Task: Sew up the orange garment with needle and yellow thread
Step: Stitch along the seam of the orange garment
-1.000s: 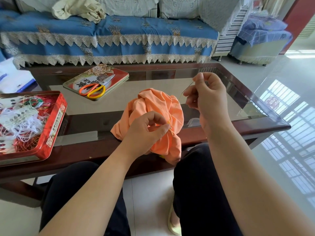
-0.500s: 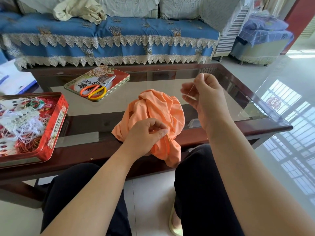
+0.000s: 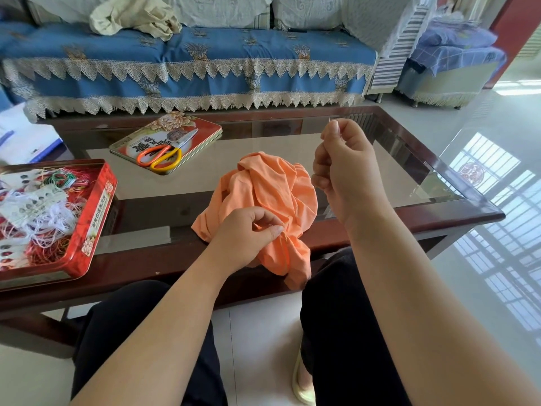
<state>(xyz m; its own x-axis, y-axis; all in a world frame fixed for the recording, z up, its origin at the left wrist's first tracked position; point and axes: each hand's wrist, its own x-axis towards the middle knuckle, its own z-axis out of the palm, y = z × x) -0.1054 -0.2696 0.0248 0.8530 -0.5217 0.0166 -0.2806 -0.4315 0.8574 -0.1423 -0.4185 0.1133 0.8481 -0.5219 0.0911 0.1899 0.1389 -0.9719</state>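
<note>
Orange garment (image 3: 263,194) lies crumpled in a loose heap at the near edge of the bench (image 3: 439,213), its lower folds spilling over that edge toward the person's dark-trousered knees; the cloth is plain, soft and much creased, with a short line of yellow thread (image 3: 283,237) showing at a puckered seam. At the left end of the bench sits a red tin (image 3: 96,218) full of tangled white, red and green threads and thread cards, overhanging the near edge. Farther back, toward the far edge, lies a flat decorated tin lid (image 3: 187,127) with orange-and-yellow-handled scissors (image 3: 164,152) resting on it. The left hand (image 3: 246,232) grips the garment, thumb and forefinger pinching the fabric at the seam and covering part of it. The right hand (image 3: 342,168) is raised above the bench beside the garment, fingers curled with thumb and forefinger pressed together; the needle itself is too fine to make out. Behind the bench stands a blue-covered sofa (image 3: 205,63).
</note>
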